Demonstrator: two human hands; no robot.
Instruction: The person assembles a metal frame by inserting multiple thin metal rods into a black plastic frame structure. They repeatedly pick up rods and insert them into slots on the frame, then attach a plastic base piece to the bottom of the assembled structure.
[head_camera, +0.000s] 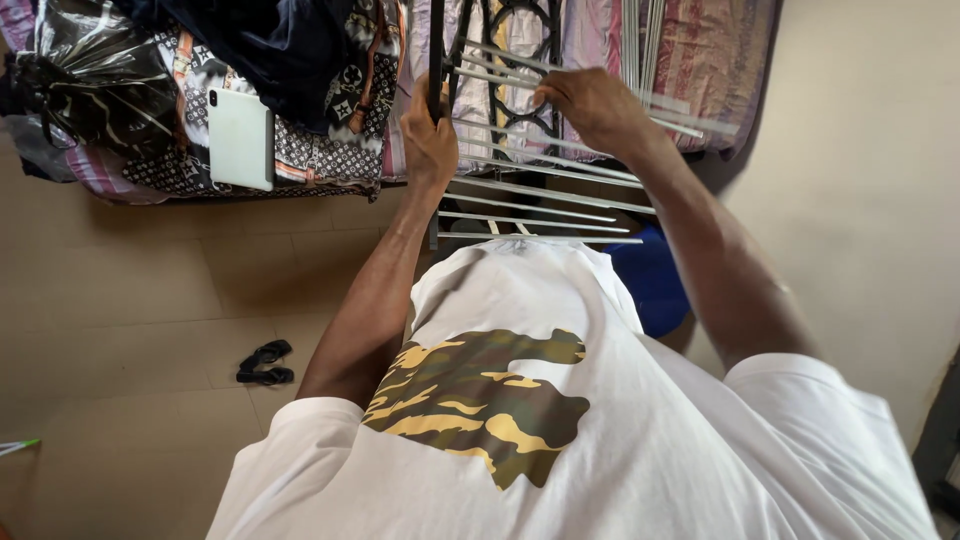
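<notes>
A metal drying rack (545, 190) with thin silver rails stands in front of me. My left hand (430, 135) is closed around the rack's dark upright bar at its left side. My right hand (590, 100) grips one of the upper silver rails further right. Both arms reach forward over my white shirt (620, 440), which has a camouflage print. Behind the rack hang striped pink and patterned cloths (700, 60).
A bed with patterned bedding (320, 150) lies at the upper left, with a white phone (241, 138), dark clothing and a black plastic bag (90, 70) on it. A pair of black sandals (265, 363) sits on the tiled floor. A blue object (655, 285) stands under the rack.
</notes>
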